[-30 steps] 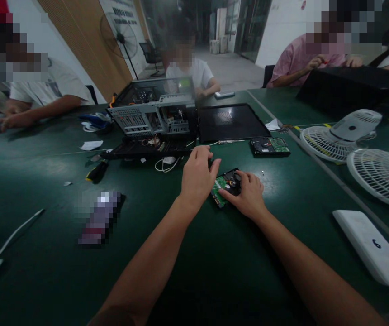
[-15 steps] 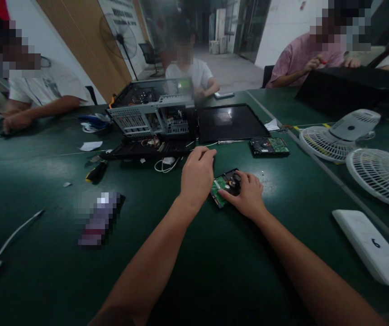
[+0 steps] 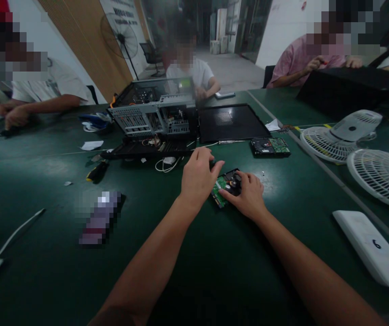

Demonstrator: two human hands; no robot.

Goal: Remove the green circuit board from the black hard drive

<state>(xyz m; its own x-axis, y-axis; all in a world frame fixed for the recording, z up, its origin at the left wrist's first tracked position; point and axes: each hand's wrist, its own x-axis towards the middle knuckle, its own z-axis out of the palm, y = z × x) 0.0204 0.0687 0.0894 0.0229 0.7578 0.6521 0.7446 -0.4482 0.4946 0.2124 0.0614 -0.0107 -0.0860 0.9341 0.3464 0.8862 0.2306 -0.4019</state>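
Note:
A hard drive (image 3: pixel 220 198) with a green circuit board lies tilted on the green table. My right hand (image 3: pixel 247 195) grips it, thumb along its near side and fingers curled over the far edge. Just left of the drive, my left hand (image 3: pixel 197 180) is raised with its fingers bent in. A small dark piece (image 3: pixel 212 163) shows between that thumb and the fingers; the rest is hidden. Behind my hands stands an opened computer case (image 3: pixel 154 115), and a second hard drive (image 3: pixel 269 147) rests farther right.
A black panel (image 3: pixel 231 122) lies beside the case. A screwdriver (image 3: pixel 97 172) and a pixelated phone (image 3: pixel 101 217) are at left. White fans (image 3: pixel 371 176) and a white power bank-like block (image 3: pixel 367 244) stand at right. Other people sit around the table.
My left thumb has moved away from the fingers to the right, and the small dark piece has come into sight. The right hand and the drive stay in place.

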